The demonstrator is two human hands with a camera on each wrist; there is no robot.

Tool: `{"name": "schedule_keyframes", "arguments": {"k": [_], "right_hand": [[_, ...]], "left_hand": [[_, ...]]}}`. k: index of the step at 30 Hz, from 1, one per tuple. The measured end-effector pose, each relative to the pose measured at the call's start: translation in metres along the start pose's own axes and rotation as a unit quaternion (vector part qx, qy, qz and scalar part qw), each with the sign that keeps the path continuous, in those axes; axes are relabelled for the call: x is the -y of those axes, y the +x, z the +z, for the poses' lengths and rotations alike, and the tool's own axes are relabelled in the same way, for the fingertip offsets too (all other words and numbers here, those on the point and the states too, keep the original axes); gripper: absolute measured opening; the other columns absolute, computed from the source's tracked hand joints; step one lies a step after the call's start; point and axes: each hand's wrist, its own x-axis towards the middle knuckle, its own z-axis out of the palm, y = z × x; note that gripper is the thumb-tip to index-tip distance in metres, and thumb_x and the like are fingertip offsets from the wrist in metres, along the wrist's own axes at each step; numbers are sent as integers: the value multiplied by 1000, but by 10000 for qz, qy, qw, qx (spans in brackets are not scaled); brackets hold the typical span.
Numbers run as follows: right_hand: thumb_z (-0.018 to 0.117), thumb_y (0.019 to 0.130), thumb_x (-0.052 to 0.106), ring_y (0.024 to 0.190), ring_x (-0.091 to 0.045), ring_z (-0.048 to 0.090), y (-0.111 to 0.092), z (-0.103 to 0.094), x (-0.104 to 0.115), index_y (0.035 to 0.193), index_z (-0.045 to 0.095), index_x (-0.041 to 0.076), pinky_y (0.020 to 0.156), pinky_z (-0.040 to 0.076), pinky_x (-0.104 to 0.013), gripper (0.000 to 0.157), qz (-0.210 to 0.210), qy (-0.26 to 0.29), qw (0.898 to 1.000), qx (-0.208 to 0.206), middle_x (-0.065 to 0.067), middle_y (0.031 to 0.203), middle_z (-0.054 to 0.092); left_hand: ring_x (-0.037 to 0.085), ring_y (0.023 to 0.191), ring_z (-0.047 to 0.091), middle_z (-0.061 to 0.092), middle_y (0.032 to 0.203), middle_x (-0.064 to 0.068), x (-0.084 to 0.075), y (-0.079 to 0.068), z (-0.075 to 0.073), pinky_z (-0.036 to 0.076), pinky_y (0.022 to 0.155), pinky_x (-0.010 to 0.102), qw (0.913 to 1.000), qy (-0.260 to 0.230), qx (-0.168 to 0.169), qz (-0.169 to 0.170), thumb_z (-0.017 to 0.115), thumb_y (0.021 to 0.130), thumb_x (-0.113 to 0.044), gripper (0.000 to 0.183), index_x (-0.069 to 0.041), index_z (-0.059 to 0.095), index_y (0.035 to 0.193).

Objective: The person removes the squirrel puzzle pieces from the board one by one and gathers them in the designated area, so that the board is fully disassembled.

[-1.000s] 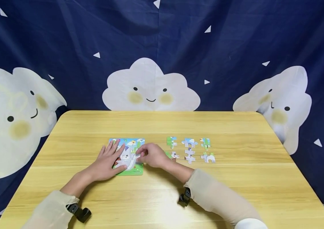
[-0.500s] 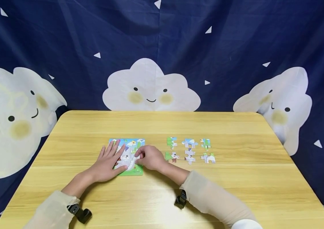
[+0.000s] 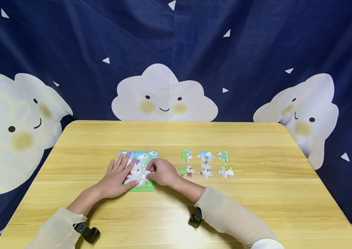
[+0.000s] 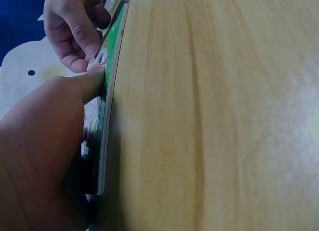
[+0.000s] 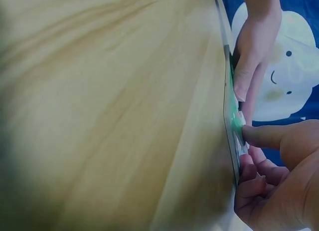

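Note:
A small square jigsaw puzzle (image 3: 145, 188) with a grey-white cartoon animal on green and blue lies on the table. My left hand (image 3: 117, 178) rests on its left part, fingers spread and straight, thumb (image 4: 92, 81) near the lower edge. At the puzzle's right side my right hand (image 3: 164, 172) pinches a whitish puzzle piece (image 4: 101, 58) between thumb and curled fingers. In the right wrist view that piece sits tilted at the puzzle's surface, partly hidden by the fingertips (image 5: 249, 135). The left hand covers much of the picture.
Several loose puzzle pieces (image 3: 206, 155) lie apart from each other in two rows right of the puzzle, beyond my right hand. The wooden table (image 3: 176, 211) ends at the back against a dark blue curtain (image 3: 176, 41) with cloud prints.
My right forearm has shifted slightly left, with its fingertips staying at the puzzle's right side. The pinched piece's outline shows more distinctly now. My left hand has kept its place.

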Motion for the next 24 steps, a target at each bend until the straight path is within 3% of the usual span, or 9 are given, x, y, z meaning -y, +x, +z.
{"name": "schedule_keyframes", "arguments": {"k": [5, 12, 20, 24], "right_hand": [[80, 87, 7, 63, -9, 51, -1, -2, 1, 90, 66, 13, 63, 41, -23, 15, -70, 296, 9995, 28, 6, 73, 59], [79, 87, 2, 61, -10, 55, -2, -9, -3, 92, 68, 10, 56, 43, -21, 15, 42, 1212, 9926, 19, 2, 74, 65], [75, 89, 1, 77, -27, 65, -16, -40, -18, 100, 68, 4, 65, 49, -28, 13, -89, 2064, 9777, 387, -3, 81, 69], [75, 89, 2, 73, -23, 61, -28, -61, -34, 102, 68, 3, 67, 47, -28, 14, -184, 2086, 9763, 538, -2, 81, 68]], "left_hand": [[48, 153, -4, 3, 168, 26, -1, 0, 0, -5, 117, 69, 10000, -9, 3, -8, 60, 100, -49, 86, -1, 23, 161], [48, 153, -4, 3, 168, 26, 0, 0, 0, -5, 117, 69, 10000, 41, 21, -42, 59, 100, -49, 86, -1, 22, 161], [51, 152, -1, 7, 166, 29, -1, 0, 2, -4, 115, 70, 9997, -59, -187, 149, 62, 99, -46, 86, 1, 25, 160], [50, 152, -1, 7, 166, 29, -1, -1, 1, -4, 115, 70, 9997, -70, -177, 151, 63, 99, -46, 86, 1, 24, 160]]}}
